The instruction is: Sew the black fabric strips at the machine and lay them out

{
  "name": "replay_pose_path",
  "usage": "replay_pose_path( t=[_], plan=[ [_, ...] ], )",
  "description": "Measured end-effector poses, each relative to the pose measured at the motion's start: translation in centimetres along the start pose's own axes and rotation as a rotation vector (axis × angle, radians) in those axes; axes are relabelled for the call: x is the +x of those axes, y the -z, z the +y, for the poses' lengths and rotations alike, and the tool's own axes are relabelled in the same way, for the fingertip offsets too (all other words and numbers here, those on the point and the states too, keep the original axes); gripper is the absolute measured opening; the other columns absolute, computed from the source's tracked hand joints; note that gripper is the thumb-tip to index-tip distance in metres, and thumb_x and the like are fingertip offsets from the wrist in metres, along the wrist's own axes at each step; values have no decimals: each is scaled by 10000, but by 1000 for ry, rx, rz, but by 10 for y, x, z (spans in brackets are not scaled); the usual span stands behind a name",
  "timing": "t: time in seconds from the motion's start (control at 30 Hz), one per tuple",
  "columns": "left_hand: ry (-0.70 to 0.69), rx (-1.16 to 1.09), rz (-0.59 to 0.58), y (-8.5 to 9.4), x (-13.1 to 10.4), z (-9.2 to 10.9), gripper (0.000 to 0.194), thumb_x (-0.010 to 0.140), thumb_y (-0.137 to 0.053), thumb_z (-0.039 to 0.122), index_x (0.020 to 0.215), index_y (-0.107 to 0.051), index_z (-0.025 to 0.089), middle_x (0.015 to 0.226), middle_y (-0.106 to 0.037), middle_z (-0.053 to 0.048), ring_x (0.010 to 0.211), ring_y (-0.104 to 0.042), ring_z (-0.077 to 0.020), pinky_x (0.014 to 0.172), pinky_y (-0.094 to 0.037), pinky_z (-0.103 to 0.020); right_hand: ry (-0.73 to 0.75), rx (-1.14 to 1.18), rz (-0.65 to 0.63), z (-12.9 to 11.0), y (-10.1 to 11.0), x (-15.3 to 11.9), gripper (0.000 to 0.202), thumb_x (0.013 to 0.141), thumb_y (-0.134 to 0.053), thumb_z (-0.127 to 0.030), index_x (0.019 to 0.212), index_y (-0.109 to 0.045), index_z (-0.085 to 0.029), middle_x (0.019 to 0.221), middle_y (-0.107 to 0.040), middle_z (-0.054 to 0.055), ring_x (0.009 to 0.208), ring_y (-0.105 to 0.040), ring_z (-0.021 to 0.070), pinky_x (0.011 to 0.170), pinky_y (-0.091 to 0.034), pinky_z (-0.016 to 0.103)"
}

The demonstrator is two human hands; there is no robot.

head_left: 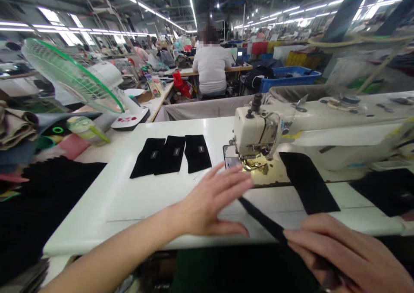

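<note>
My left hand (213, 200) is stretched flat with its fingers spread, over the white sewing table just in front of the sewing machine's needle area (255, 159). Pinched in my right hand (346, 254) is a black fabric piece (261, 215), seen nearly edge-on, its far end close to my left fingers. Something dark also shows under my right palm, too hidden to name. Three black fabric panels (198, 154) with small grey labels lie in a row left of the machine. Another black panel (308, 183) rests right of the needle, partly on the machine bed.
A white fan with a green rim (74, 75) stands at the left, near a lidded bottle (86, 129). Dark cloth (42, 207) is heaped by the table's left edge. More black fabric (388, 191) lies at right. A person in white (211, 67) sits ahead.
</note>
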State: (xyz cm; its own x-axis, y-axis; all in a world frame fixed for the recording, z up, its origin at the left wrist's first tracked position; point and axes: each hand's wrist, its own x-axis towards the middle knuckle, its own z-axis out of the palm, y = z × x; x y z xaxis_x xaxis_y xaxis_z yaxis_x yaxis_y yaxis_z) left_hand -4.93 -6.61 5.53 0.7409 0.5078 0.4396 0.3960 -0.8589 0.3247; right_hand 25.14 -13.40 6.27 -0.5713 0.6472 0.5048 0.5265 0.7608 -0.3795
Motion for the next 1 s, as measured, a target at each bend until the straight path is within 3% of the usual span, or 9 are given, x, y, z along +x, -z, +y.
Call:
replay_pose_path(
  t=[0.07, 0.13, 0.23, 0.37, 0.43, 0.53, 0.63, 0.83, 1.0],
  plan=[
    [42, -246, -109, -7, 18, 30, 563, 920, -641, 476, 1391, -550, 181, 1281, -669, -155, 1238, -604, -289, 1147, -389, -486, -49, 79, 22, -7, -3, 12, 351, 869, -557, -123, 1135, -660, -328, 817, -674, -6, 591, -631, 124, 520, -531, 199],
    [247, -554, -207, -13, 30, 39, 312, 946, -613, 364, 1201, -680, 197, 1033, -749, -75, 957, -703, -207, 926, -542, -341, -245, 88, 160, -9, -9, 22, 253, 886, -627, -187, 1086, -681, -334, 874, -689, -3, 613, -620, 130, 571, -540, 227],
    [594, -958, -245, -22, 37, 24, 159, 846, -709, 305, 946, -729, 182, 827, -723, 3, 735, -658, -138, 680, -526, -232, -645, 240, 303, -1, -21, 27, 273, 840, -728, -347, 1107, -688, -310, 950, -708, 0, 568, -561, 118, 553, -515, 253],
    [835, -1196, -233, -30, 35, -1, 247, 713, -822, 320, 882, -722, 170, 783, -710, 14, 675, -633, -122, 621, -491, -219, -1025, 726, 282, 18, -36, 22, 527, 763, -771, -485, 1218, -643, -251, 1099, -702, 51, 711, -639, 146, 609, -524, 267],
    [947, -1260, -165, -33, 32, -3, 307, 672, -859, 319, 895, -713, 166, 783, -718, 6, 650, -640, -124, 607, -491, -223, -1119, 881, 306, 22, -43, 18, 577, 776, -743, -557, 1236, -628, -228, 909, -693, 28, 575, -572, 112, 485, -439, 225],
    [1065, -1341, 104, -40, 29, 6, 369, 638, -889, 276, 921, -681, 164, 817, -732, -4, 688, -671, -136, 660, -521, -239, -1149, 980, 298, 18, -54, 14, 614, 800, -697, -622, 1234, -611, -197, 615, -536, -67, 402, -323, 62, 380, -221, 192],
    [1069, -1458, 259, -48, 24, 16, 428, 621, -887, 206, 982, -661, 157, 924, -749, -36, 801, -704, -162, 749, -552, -261, -1092, 884, 190, 5, -65, 11, 461, 783, -737, -528, 1069, -663, -174, 696, -599, -21, 545, -489, 115, 478, -363, 232],
    [1078, -1501, 230, -40, 20, -8, 492, 710, -829, 346, 1151, -684, 181, 1048, -756, -83, 873, -721, -216, 780, -583, -328, -1018, 772, -26, -10, -78, 4, 212, 824, -646, -408, 814, -635, -197, 727, -613, -15, 719, -572, 181, 699, -459, 305],
    [1023, -1126, -37, -21, 39, -41, 375, 594, -902, 329, 903, -774, 161, 910, -766, -52, 874, -690, -191, 911, -514, -342, -1069, 793, -101, -7, -84, -1, 227, 768, -657, -422, 785, -618, -199, 711, -615, -18, 716, -591, 191, 710, -471, 311]
  ],
)
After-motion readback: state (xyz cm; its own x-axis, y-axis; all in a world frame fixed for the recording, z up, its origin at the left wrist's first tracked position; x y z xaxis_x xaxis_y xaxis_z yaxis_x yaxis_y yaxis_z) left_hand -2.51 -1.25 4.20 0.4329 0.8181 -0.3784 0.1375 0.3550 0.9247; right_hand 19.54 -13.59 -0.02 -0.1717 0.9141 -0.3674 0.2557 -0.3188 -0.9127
